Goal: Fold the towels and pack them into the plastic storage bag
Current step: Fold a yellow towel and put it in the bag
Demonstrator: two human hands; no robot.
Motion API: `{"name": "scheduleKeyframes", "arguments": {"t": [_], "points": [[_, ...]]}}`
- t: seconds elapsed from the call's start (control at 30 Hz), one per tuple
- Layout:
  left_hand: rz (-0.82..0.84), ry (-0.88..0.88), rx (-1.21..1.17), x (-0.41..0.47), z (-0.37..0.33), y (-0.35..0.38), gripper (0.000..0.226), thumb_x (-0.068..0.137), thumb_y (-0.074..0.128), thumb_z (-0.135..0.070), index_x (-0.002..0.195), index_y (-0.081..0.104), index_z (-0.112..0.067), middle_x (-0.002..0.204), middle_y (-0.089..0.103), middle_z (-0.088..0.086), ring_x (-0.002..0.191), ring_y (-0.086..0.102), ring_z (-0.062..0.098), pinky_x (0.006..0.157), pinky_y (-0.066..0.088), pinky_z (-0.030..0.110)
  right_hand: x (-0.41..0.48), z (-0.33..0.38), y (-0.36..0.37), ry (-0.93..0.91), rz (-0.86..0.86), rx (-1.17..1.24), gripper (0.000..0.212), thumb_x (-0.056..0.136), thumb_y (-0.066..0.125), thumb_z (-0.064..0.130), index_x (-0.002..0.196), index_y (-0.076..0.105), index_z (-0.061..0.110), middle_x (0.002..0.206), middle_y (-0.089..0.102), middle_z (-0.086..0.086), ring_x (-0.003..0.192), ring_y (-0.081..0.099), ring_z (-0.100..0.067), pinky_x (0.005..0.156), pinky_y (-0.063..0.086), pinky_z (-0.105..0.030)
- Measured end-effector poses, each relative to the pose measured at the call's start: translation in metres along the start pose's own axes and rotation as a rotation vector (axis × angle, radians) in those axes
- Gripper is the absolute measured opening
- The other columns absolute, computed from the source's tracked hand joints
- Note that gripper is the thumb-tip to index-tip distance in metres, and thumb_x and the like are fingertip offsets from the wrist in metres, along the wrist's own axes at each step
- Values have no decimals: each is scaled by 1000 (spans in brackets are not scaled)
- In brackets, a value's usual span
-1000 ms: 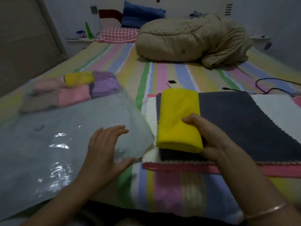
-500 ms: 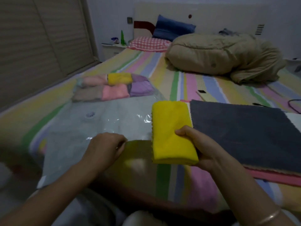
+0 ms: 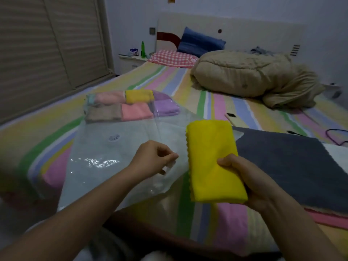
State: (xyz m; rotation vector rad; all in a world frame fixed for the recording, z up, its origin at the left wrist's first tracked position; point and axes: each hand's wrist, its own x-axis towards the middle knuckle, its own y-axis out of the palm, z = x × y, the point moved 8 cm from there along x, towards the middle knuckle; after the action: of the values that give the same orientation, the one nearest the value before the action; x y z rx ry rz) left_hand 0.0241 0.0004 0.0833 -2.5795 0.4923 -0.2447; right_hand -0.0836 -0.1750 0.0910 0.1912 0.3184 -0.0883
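Note:
My right hand (image 3: 250, 183) grips a folded yellow towel (image 3: 212, 159) at its near right edge and holds it above the bed. My left hand (image 3: 154, 160) pinches the near edge of the clear plastic storage bag (image 3: 113, 147) and lifts it off the striped bedsheet. Several folded towels (image 3: 130, 106) in pink, yellow, purple and brown lie packed inside the far end of the bag. To the right a dark grey towel (image 3: 293, 166) lies flat on top of a white towel (image 3: 339, 157) and a pink towel (image 3: 329, 219).
A bundled beige duvet (image 3: 252, 78), a checked pillow (image 3: 173, 58) and a blue pillow (image 3: 199, 42) lie at the head of the bed. A phone (image 3: 232, 117) and a black cable (image 3: 337, 136) rest on the sheet. A nightstand with a green bottle (image 3: 143, 49) stands at the back left.
My left hand went from lying flat on the bag to pinching its edge and lifting it. My right hand has lifted the yellow towel off the grey towel and carried it left, beside the bag.

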Motion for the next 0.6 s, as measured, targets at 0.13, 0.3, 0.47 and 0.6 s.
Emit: {"name": "scheduleKeyframes", "arguments": {"t": [0.13, 0.3, 0.47, 0.6], "points": [[-96, -32, -58, 7, 4, -25, 15, 88, 67, -18, 82, 76, -7, 73, 74, 5, 71, 72, 21, 54, 55, 26, 13, -37, -2, 92, 0, -108, 30, 77, 72, 13, 103, 58, 15, 91, 72, -13, 78, 69, -31, 61, 54, -37], [-264, 141, 114, 12, -16, -54, 20, 85, 68, -30, 71, 74, -18, 63, 72, -4, 60, 69, 13, 55, 55, 27, 21, -97, -12, 289, -152, -176, 35, 84, 64, 10, 116, 56, 0, 101, 68, -24, 89, 66, -39, 79, 56, -49], [-222, 381, 453, 2, -50, -44, 27, 76, 65, -51, 75, 76, -26, 68, 71, -11, 62, 62, 0, 64, 53, 28, 32, -84, 12, 305, -43, -71, 35, 83, 66, 14, 113, 56, -1, 105, 68, -26, 98, 65, -43, 88, 53, -52], [-32, 331, 111, 14, -63, -56, 21, 85, 69, -34, 87, 77, -15, 75, 75, -2, 63, 67, 4, 53, 52, 26, 91, -48, 34, 191, -129, -42, 34, 89, 62, 15, 118, 49, 3, 119, 61, -26, 104, 61, -43, 88, 51, -49]]}}
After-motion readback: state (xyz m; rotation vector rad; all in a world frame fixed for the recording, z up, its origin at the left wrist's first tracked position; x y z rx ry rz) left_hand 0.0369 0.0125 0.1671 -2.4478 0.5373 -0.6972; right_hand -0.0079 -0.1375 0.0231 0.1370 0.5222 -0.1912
